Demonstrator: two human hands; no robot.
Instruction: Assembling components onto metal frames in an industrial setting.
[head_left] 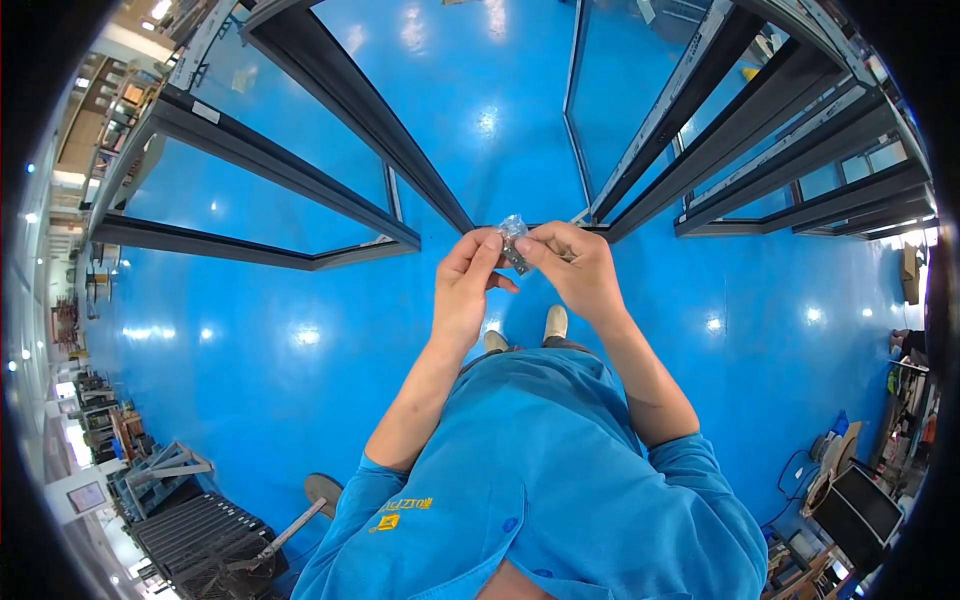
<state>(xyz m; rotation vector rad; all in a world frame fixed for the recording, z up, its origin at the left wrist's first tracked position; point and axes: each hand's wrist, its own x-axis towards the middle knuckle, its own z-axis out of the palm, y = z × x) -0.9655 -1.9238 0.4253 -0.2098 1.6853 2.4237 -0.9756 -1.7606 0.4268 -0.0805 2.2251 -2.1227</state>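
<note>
A small clear plastic bag with a little dark metal piece in or against it is held out in front of my body, between both hands. My left hand pinches its left side between thumb and fingers, with one lower finger sticking out beneath. On the other side, my right hand grips the bag with the thumb laid over it. The fingers cover part of the bag, and the exact kind of metal piece is too small to make out.
Dark window frames with glass stand upright ahead, to the left and to the right. Glossy blue floor lies around my feet. A stack of dark profiles sits behind left; a dark screen-like panel and clutter stand behind right.
</note>
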